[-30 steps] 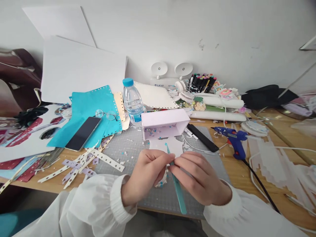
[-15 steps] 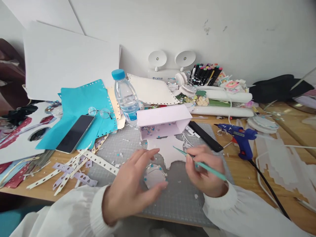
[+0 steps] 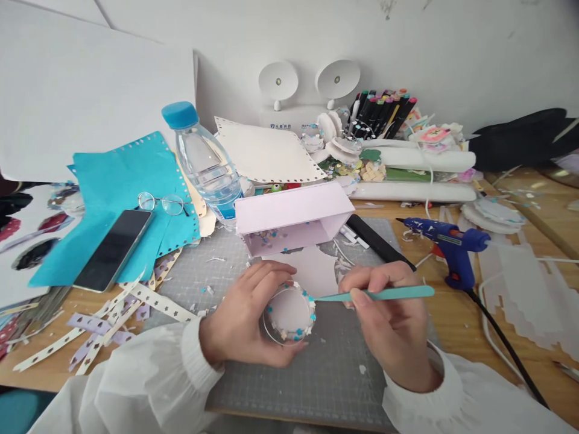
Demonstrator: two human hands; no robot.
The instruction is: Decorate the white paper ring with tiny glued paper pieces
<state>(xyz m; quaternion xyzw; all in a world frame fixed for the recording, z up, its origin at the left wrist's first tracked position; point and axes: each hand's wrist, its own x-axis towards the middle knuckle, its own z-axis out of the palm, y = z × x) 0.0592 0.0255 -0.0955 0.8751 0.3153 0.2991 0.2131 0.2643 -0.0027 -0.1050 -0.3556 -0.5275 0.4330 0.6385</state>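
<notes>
My left hand [image 3: 253, 316] curls its fingers and thumb around a small round white piece [image 3: 289, 313], tilted up toward me, with blue and white bits along its rim. In my right hand [image 3: 391, 322] is a pair of teal tweezers [image 3: 393, 293], pinched between thumb and fingers and lying nearly level. Their tip meets or almost meets the right side of the rim; I cannot tell whether it grips a bit. Behind the round piece, a white cut-out sheet [image 3: 312, 268] lies on the grey cutting mat [image 3: 330, 380]. An open pale-lilac box [image 3: 294, 208] on its side holds blue and white bits.
A blue glue gun [image 3: 452, 241] with its cord stands at right. To the left are a water bottle [image 3: 203, 160], a phone [image 3: 113, 250], glasses [image 3: 163, 204] and punched paper strips [image 3: 104, 325]. Markers [image 3: 382, 114] stand at the back by the wall.
My left hand has closed around the round piece and raised it from the mat. The tweezers have swung level, their tip now at its rim. The view has shifted slightly.
</notes>
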